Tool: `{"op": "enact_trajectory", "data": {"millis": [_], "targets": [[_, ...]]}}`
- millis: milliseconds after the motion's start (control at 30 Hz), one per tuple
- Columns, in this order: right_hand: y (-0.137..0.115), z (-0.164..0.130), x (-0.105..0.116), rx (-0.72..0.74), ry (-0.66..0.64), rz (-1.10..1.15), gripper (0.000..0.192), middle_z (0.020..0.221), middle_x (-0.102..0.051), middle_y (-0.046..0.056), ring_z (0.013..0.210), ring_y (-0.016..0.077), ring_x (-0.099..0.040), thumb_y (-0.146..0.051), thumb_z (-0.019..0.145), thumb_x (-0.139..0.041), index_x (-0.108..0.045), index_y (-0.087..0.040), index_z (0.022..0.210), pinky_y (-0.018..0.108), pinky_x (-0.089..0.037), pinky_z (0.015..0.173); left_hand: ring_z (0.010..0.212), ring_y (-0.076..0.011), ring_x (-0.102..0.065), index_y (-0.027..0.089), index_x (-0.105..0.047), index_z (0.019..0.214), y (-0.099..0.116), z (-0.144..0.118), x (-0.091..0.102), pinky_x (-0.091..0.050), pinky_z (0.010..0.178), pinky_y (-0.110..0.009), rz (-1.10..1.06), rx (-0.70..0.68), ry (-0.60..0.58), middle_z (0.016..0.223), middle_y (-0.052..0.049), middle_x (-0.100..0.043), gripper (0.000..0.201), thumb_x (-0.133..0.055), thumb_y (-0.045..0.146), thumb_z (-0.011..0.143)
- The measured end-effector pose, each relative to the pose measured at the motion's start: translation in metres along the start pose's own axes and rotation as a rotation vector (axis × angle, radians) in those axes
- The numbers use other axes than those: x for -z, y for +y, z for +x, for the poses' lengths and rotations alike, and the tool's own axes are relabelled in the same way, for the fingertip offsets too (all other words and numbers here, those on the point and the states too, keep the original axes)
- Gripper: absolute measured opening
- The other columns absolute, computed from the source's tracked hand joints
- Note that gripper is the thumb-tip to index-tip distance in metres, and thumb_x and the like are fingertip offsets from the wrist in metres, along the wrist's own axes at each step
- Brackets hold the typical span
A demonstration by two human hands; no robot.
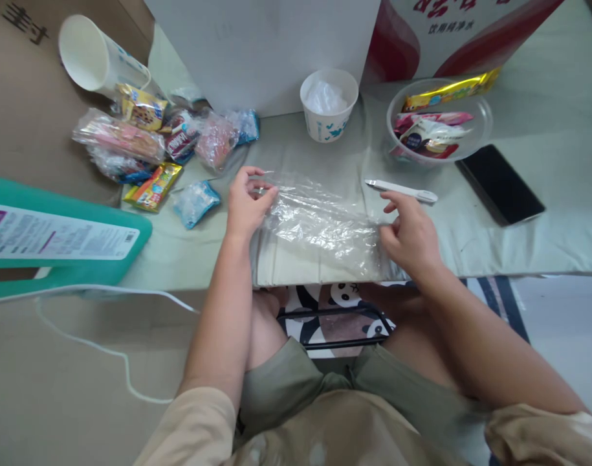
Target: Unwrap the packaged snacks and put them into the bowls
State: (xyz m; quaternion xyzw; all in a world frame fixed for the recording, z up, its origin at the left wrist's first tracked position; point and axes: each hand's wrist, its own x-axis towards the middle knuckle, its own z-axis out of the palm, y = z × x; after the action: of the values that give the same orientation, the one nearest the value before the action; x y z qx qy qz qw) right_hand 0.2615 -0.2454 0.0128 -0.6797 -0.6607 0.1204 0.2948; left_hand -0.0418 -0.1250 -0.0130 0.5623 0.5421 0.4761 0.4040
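A clear, crinkled plastic bag (325, 223) is spread across the front of the cloth-covered table, between my two hands. At its upper left corner, my left hand (248, 204) pinches the film between thumb and fingers. My right hand (409, 233) is at the bag's right end, thumb and a curled finger closed on its edge while the index finger sticks out above. Just beyond that index finger lies a pair of slim metal tweezers (401, 191) with a white end. A small blue-and-clear snack packet (197, 203) rests left of my left hand.
Behind the bag stands a paper cup (328, 123) with crumpled plastic inside. A round clear bowl (391, 129) of wrapped snacks and a black phone (502, 184) are at right. Several wrapped snacks (125, 136), a tipped paper cup (85, 55) and a green container (140, 226) occupy the left.
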Motion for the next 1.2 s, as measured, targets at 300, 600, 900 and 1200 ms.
{"op": "enact_trajectory", "data": {"millis": [300, 600, 900, 1200], "targets": [[0.001, -0.008, -0.001, -0.064, -0.205, -0.299, 0.075, 0.133, -0.058, 0.02, 0.118, 0.0417, -0.058, -0.014, 0.074, -0.058, -0.053, -0.024, 0.148, 0.061, -0.05, 0.093, 0.115, -0.0303, -0.063, 0.021, -0.067, 0.108, 0.001, -0.004, -0.01, -0.047, 0.108, -0.047, 0.363, -0.079, 0.003, 0.11, -0.01, -0.073, 0.054, -0.092, 0.034, 0.063], [-0.002, 0.004, 0.006, 0.146, -0.176, -0.004, 0.068, 0.143, -0.056, 0.018, 0.137, 0.0412, -0.051, -0.038, 0.08, -0.064, -0.051, -0.025, 0.145, 0.065, -0.04, 0.112, 0.066, -0.0103, -0.055, 0.024, -0.063, 0.107, 0.027, -0.012, -0.02, -0.048, 0.069, -0.024, 0.063, 0.018, -0.385, 0.072, 0.007, -0.055, 0.043, -0.075, 0.01, 0.068], [-0.037, 0.058, -0.034, 0.137, -0.528, 0.326, 0.067, 0.103, -0.074, 0.008, 0.093, 0.0266, -0.067, -0.043, 0.071, -0.078, -0.058, -0.023, 0.132, 0.041, -0.051, 0.087, 0.061, -0.0101, -0.064, 0.028, -0.061, 0.125, 0.042, -0.022, -0.012, -0.053, 0.06, -0.023, -0.227, 0.211, -0.648, 0.09, -0.002, -0.072, 0.072, -0.09, 0.021, 0.06], [-0.044, 0.059, -0.031, -0.049, -0.628, 0.762, 0.026, 0.069, -0.057, -0.003, 0.062, 0.0125, -0.053, -0.043, 0.08, -0.067, -0.049, -0.024, 0.08, 0.029, -0.043, 0.061, 0.101, -0.0209, -0.074, 0.025, -0.065, 0.104, 0.031, -0.005, 0.007, -0.063, 0.08, -0.033, -0.542, 0.179, -0.133, 0.108, -0.005, -0.073, 0.047, -0.083, 0.056, 0.074]]}}
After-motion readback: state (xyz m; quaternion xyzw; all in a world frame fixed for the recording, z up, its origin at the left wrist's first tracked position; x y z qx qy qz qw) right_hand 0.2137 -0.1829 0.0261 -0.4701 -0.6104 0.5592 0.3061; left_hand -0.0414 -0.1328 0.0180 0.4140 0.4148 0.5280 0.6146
